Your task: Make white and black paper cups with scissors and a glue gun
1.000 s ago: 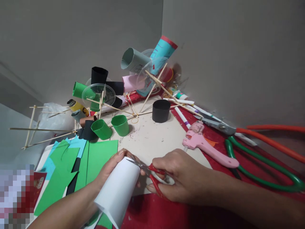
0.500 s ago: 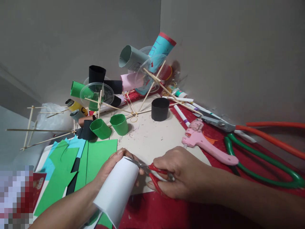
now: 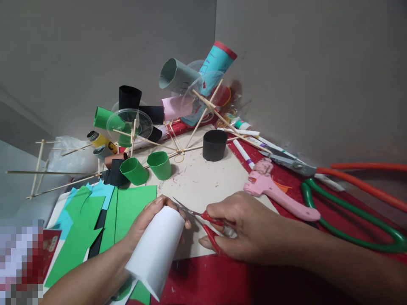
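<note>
My left hand [image 3: 154, 208] is closed around a white paper tube [image 3: 156, 250], tilted with its upper end by my fingers and its other end toward me. My right hand [image 3: 243, 226] grips red-handled scissors [image 3: 210, 228], thumb and fingers at the loops. The scissor blades are a little apart and lie just beyond the tube's upper rim. Green paper sheets [image 3: 132, 214] lie beneath my left forearm. A pink glue gun [image 3: 280, 190] rests to the right of my right hand.
Two green paper cups [image 3: 159, 166] and a black paper ring [image 3: 215, 146] stand on the pale board [image 3: 193, 190]. Behind are stick frames and a wheel of coloured tubes [image 3: 181, 78]. Large shears with orange handles [image 3: 359, 182] and green-handled ones [image 3: 352, 216] lie right.
The scissors have come away from the tube's rim, and their blades have opened slightly. My left hand still holds the tube in nearly the same place.
</note>
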The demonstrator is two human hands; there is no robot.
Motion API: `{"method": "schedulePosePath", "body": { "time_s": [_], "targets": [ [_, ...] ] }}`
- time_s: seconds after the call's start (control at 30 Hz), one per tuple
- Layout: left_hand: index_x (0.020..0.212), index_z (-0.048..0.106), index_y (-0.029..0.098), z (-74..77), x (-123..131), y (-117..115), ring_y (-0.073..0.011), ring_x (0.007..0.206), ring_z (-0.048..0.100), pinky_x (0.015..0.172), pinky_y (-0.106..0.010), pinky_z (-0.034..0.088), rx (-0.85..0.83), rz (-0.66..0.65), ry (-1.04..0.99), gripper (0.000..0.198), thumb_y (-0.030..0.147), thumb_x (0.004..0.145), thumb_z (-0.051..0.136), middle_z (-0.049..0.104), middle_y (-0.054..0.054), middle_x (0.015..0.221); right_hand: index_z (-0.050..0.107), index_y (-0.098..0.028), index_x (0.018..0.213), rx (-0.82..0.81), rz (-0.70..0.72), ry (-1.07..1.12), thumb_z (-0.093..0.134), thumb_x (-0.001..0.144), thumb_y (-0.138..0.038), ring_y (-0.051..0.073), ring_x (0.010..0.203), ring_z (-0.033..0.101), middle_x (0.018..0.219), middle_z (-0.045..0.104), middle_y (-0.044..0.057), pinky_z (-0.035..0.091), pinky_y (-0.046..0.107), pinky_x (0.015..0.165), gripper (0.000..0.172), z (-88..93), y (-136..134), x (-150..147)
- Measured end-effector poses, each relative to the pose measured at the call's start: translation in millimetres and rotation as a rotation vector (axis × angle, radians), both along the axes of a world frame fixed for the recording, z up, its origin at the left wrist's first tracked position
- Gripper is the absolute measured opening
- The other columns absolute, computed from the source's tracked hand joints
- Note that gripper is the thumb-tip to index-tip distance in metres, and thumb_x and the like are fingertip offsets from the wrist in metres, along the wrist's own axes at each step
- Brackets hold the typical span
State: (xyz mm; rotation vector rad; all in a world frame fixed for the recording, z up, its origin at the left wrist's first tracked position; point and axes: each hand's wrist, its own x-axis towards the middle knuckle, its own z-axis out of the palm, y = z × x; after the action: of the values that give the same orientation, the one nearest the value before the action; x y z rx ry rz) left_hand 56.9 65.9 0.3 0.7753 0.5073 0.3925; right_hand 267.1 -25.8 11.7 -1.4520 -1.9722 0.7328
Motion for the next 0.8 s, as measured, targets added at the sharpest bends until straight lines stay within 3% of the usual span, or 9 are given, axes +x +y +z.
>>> {"method": "schedulePosePath", "body": {
  "time_s": [0.1, 0.47, 0.8],
  "targets": [
    [0.083, 0.061, 0.016, -2.2, -3.0, 0.1, -0.0169, 0.057, 0.069, 0.048, -0.023, 0.054, 0.019, 0.016, 0.081, 0.032, 0.048, 0.088, 0.060, 0.071, -0.006, 0.080, 0.055, -0.019, 0.058, -0.058, 0.026, 0.008, 0.065, 0.074, -0.035, 0.007, 0.042, 0.034, 0.046, 0.046, -0.005, 0.023, 0.022, 0.044, 0.025, -0.5, -0.1, -1.5],
    [0.081, 0.064, 0.015, -7.1, -3.3, -1.0, -0.0167, 0.062, 0.067, 0.050, -0.024, 0.053, 0.084, 0.004, 0.045, 0.031, 0.044, 0.091, 0.057, 0.072, -0.007, 0.080, 0.053, -0.020, 0.058, -0.068, 0.006, -0.039, 0.066, 0.073, -0.039, 0.008, 0.043, 0.036, 0.048, 0.049, -0.005, 0.025, 0.022, 0.045, 0.027, -7.4, 0.0, -5.0],
    [0.081, 0.064, 0.015, -7.3, -2.6, -0.9, -0.0182, 0.066, 0.070, 0.052, -0.026, 0.057, 0.032, 0.014, -0.011, 0.029, 0.042, 0.091, 0.058, 0.071, -0.006, 0.080, 0.045, -0.019, 0.052, -0.076, 0.010, 0.048, 0.064, 0.072, -0.035, 0.007, 0.043, 0.030, 0.045, 0.035, -0.007, 0.022, 0.021, 0.043, 0.032, -7.1, -1.0, -7.6]
  ]
}}
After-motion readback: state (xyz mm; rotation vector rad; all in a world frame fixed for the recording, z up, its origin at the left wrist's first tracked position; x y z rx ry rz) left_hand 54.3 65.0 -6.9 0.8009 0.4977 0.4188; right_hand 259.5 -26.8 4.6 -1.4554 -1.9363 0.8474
